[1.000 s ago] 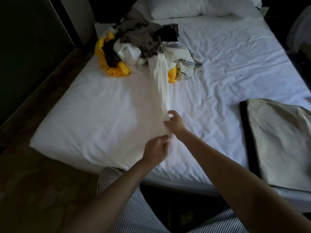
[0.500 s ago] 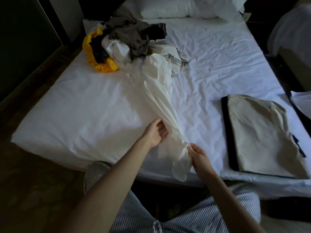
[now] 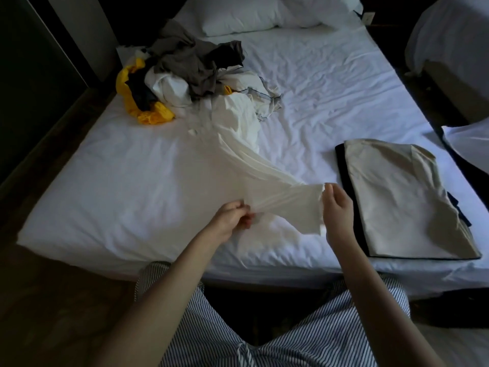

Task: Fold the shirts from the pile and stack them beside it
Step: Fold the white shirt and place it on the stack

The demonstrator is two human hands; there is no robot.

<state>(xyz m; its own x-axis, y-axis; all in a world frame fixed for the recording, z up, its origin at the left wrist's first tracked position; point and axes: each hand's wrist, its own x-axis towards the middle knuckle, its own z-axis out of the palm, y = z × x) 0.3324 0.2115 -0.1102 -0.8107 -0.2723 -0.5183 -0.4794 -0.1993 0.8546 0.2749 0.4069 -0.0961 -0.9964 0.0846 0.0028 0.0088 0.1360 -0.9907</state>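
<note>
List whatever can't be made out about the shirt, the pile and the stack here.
1. white shirt, head view: bunched and pale against the sheet; which part the left hand and right hand hold is unclear.
2. pile: tangled garments hide one another; no count possible.
3. folded stack: the beige shirt covers what lies beneath.

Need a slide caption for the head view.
Left hand and right hand pinch a white shirt trailing from the pile, folded stack alongside.
</note>
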